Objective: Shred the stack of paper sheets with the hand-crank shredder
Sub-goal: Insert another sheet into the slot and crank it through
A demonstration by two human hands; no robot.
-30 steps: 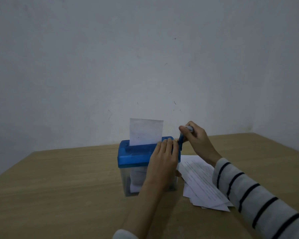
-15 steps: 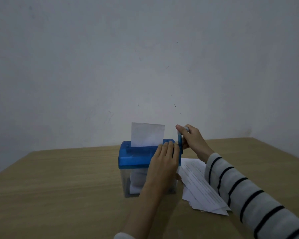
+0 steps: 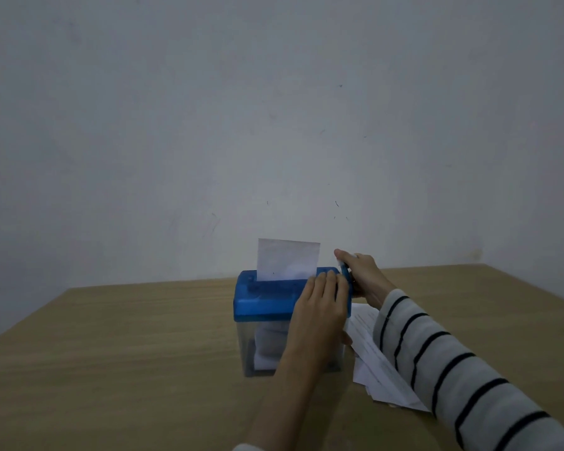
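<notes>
Nearest the camera, the striped sleeve (image 3: 453, 369) of the right arm crosses over the stack of paper sheets (image 3: 376, 362), which lies fanned on the wooden table (image 3: 111, 353) just to the right of the shredder. The sheets are thin, light and limp; they will slide on one another and bend if lifted by a corner, so one is best taken by an edge and held taut when fed in.

A little farther in, the left hand (image 3: 319, 312) lies over the right end of the shredder's blue lid (image 3: 264, 301), fingers straight and together, pressing down to steady it and not gripping. The clear bin (image 3: 251, 346) beneath looks like light plastic that would skate or tip under cranking without that hold; pale shreds are already piled inside it.

Behind, the right hand (image 3: 363, 275) curls round the crank handle (image 3: 345, 271) at the lid's right side, thumb on top. The handle is small and mostly hidden by the fingers, so its exact angle is hard to read; it seems to stand near the top of its turn. It is stiff plastic and should be held at the knob, not the thin arm.

Farthest, one white sheet (image 3: 287, 260) stands upright in the feed slot, its lower edge in the cutters, against the bare wall (image 3: 274, 125).
</notes>
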